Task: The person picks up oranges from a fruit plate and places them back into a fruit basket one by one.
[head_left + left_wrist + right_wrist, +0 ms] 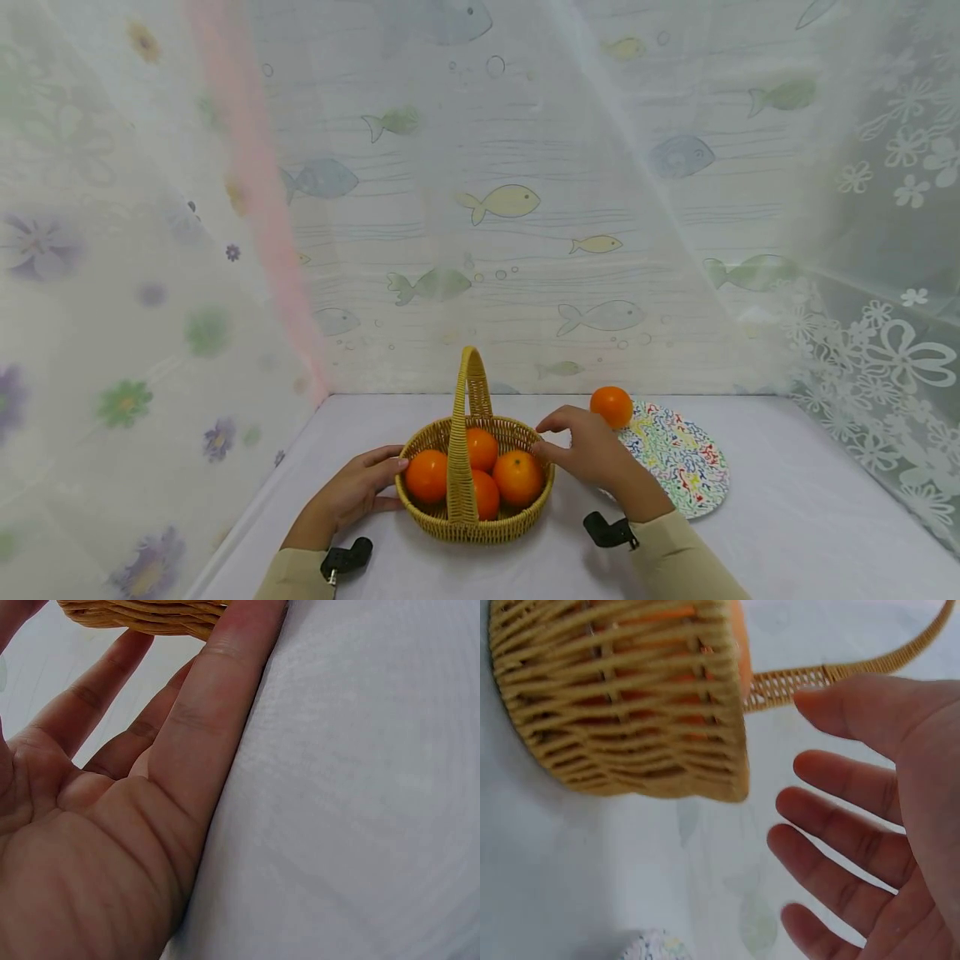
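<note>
A yellow wicker basket [480, 533] with a tall arched handle [461, 467] stands upright on the table. Several oranges [518, 478] lie inside it, partly covered by the handle. My left hand [360, 486] touches the basket's left side, its fingers fairly straight; in the left wrist view, the edge of the hand rests on the white cloth and the fingers reach the wicker wall [142, 616]. By the basket's right rim is my right hand [590, 447], its fingers spread and holding nothing. The right wrist view shows its fingertips apart from the basket [622, 712].
To the right lies a round plate [682, 467] with a multicoloured pattern, partly behind the right forearm. Another orange [611, 407] sits at its far left edge. A white cloth [787, 500] covers the table. Printed curtains [510, 292] hang behind and at both sides.
</note>
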`<action>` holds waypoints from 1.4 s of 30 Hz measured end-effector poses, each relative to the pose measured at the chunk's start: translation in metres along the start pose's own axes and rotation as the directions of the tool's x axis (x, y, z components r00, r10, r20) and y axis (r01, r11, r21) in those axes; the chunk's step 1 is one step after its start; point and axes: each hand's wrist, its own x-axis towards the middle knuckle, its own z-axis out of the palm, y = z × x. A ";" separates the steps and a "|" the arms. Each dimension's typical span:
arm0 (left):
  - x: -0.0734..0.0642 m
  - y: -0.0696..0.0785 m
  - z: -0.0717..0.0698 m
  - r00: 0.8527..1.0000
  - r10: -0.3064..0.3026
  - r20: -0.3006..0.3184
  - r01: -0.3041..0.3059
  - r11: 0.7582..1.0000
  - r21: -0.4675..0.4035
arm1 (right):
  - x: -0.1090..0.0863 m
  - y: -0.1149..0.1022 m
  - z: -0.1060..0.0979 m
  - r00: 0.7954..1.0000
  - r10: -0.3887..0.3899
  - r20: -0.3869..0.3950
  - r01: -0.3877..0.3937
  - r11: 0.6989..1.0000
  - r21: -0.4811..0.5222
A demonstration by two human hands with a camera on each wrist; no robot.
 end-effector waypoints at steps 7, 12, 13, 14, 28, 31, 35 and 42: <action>-0.001 0.001 0.001 1.000 0.003 -0.001 -0.003 1.000 -0.007 | 0.002 0.013 -0.009 0.992 0.070 -0.105 -0.074 0.997 -0.030; -0.001 0.001 0.002 1.000 -0.002 -0.005 0.002 1.000 -0.004 | 0.002 0.025 -0.016 0.983 0.111 -0.146 -0.121 0.991 -0.062; -0.001 0.001 0.002 1.000 -0.003 -0.004 0.003 1.000 -0.005 | 0.002 0.027 -0.017 0.980 0.113 -0.163 -0.125 0.990 -0.069; -0.001 0.001 0.002 1.000 -0.002 -0.003 0.002 1.000 -0.005 | 0.001 0.029 -0.019 0.977 0.114 -0.179 -0.129 0.989 -0.075; -0.003 0.002 0.004 1.000 0.010 -0.016 -0.011 1.000 -0.010 | -0.002 0.056 -0.031 0.942 0.228 -0.247 -0.250 0.966 -0.060; -0.003 0.002 0.004 1.000 0.008 -0.016 -0.008 1.000 -0.012 | -0.003 0.063 -0.030 0.942 0.236 -0.237 -0.249 0.968 -0.027; -0.003 0.001 0.003 1.000 0.007 -0.009 -0.008 1.000 -0.015 | -0.003 0.071 -0.028 0.941 0.263 -0.214 -0.266 0.964 0.015; -0.002 0.001 0.002 1.000 0.002 -0.012 -0.003 1.000 -0.019 | -0.002 0.076 -0.025 0.933 0.322 -0.161 -0.321 0.947 0.028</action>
